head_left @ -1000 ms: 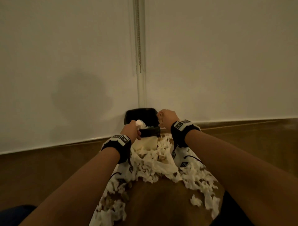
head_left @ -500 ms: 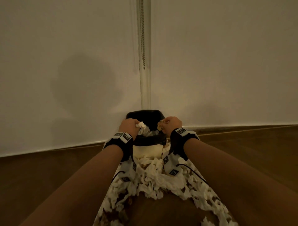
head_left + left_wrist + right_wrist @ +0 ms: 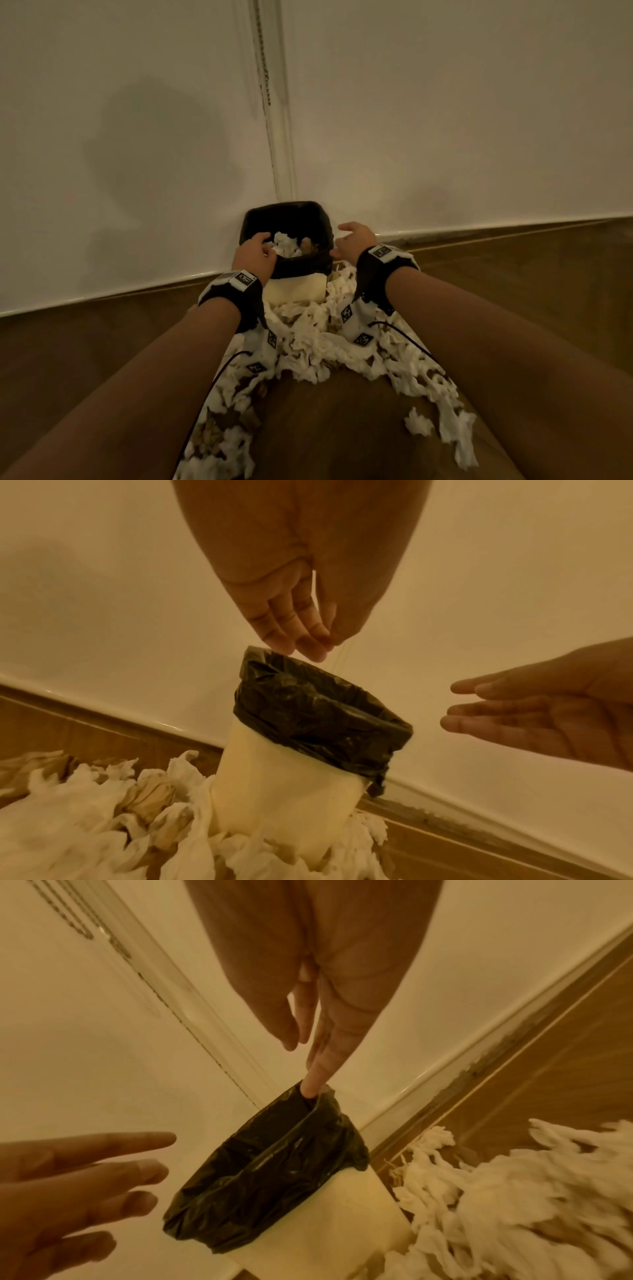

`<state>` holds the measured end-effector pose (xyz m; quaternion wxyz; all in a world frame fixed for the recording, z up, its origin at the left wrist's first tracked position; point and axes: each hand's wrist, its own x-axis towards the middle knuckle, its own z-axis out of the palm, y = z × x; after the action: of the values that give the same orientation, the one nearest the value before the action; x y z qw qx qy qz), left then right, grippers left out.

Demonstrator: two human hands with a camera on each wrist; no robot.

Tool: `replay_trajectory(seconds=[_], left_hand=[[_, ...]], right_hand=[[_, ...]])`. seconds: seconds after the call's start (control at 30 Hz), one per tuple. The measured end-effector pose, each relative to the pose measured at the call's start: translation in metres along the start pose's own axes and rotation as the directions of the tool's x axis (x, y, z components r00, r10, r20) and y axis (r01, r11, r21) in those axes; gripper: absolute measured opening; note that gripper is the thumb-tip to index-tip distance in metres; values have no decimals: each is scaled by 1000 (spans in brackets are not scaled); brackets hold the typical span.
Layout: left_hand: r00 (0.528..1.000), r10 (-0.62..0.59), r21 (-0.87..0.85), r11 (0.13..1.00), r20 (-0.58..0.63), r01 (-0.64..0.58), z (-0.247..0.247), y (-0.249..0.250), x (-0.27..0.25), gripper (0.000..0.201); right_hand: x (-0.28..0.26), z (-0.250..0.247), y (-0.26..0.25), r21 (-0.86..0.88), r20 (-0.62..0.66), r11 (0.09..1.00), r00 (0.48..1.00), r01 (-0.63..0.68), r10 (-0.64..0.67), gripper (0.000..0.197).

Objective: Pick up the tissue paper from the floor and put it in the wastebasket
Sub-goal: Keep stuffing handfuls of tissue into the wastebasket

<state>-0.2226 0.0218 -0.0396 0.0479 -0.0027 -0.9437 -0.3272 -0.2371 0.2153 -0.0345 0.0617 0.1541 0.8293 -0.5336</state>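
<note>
A cream wastebasket with a black liner stands on the floor against the wall. White tissue scraps lie inside it. Torn tissue paper is strewn over the wooden floor in front of it. My left hand hovers over the basket's left rim, fingers hanging relaxed and holding nothing. In the left wrist view the left hand is just above the liner. My right hand is spread beside the right rim; in the right wrist view one of its fingertips touches the liner.
A white wall with a skirting board runs behind the basket, and a bead chain hangs down it. Wooden floor lies bare left and right of the tissue pile. A stray tissue scrap sits near my right forearm.
Both hands held small clumps of tissue over the basket; they have let go, the tissue now lies inside, and the fingers have spread open. The right hand has moved right.
</note>
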Motion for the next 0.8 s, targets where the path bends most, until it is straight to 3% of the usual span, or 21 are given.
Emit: replay_trajectory(seconds=[0.23, 0.43, 0.7, 0.8], left_hand=[[999, 40, -1, 999, -3, -40, -26, 37, -77, 35], [994, 86, -8, 996, 70, -86, -22, 70, -150, 33], [987, 89, -21, 996, 133, -87, 37, 81, -183, 30], [968, 79, -12, 997, 238, -78, 78, 76, -188, 29]], right_hand=[[-91, -32, 22, 110, -69, 993, 997, -32, 39, 28], [-161, -51, 60, 137, -58, 988, 995, -66, 75, 28], [-169, -82, 119, 85, -123, 986, 981, -142, 152, 22], [-158, -92, 154, 63, -163, 972, 959, -225, 233, 22]])
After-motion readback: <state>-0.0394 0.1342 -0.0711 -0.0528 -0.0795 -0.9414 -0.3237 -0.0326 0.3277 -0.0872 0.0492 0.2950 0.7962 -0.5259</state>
